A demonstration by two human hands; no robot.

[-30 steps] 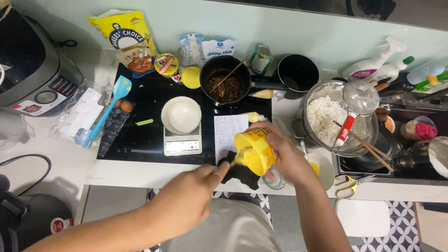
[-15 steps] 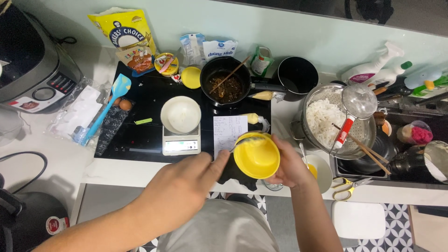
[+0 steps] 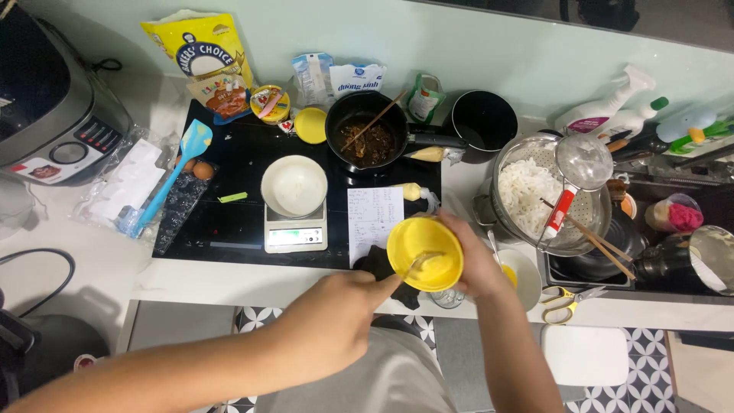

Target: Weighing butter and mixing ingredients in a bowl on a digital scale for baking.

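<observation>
Head view: left hand (image 3: 325, 325) newly at (upturned) yellow bowl (image 3: 425, 253)

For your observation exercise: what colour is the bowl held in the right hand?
Yellow. The bowl shows best in the head view, held by the right hand.

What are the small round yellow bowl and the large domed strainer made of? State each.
Small round yellow bowl: probably plastic; opaque, uniform colour, soft sheen. Large domed strainer: metal, likely steel; silvery wire mesh and shiny rim.
</observation>
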